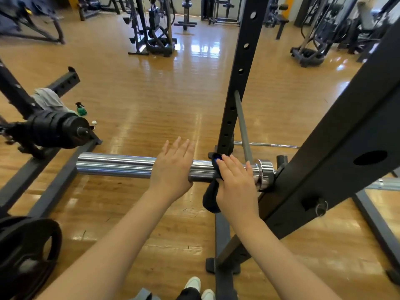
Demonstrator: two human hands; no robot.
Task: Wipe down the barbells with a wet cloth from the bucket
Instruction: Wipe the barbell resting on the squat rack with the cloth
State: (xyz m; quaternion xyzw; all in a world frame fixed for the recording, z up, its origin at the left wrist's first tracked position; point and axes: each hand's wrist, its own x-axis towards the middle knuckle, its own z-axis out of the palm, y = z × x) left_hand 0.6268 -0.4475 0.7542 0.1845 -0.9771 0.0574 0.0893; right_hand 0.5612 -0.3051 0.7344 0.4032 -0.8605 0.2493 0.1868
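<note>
A chrome barbell sleeve [116, 165] runs level across the middle of the view, resting in a black rack on its right end by the collar [265, 172]. My left hand [171, 169] lies over the sleeve with straight fingers spread. My right hand [236, 185] presses a dark blue cloth [211, 200] onto the sleeve just left of the collar; the cloth wraps the bar and hangs below it. The bucket is not in view.
Black rack uprights [238, 83] and a slanted beam [337, 137] stand right of my hands. A loaded bar end [58, 131] with a grey towel [48, 100] and a green spray bottle [81, 109] are at left. A weight plate [28, 252] lies bottom left.
</note>
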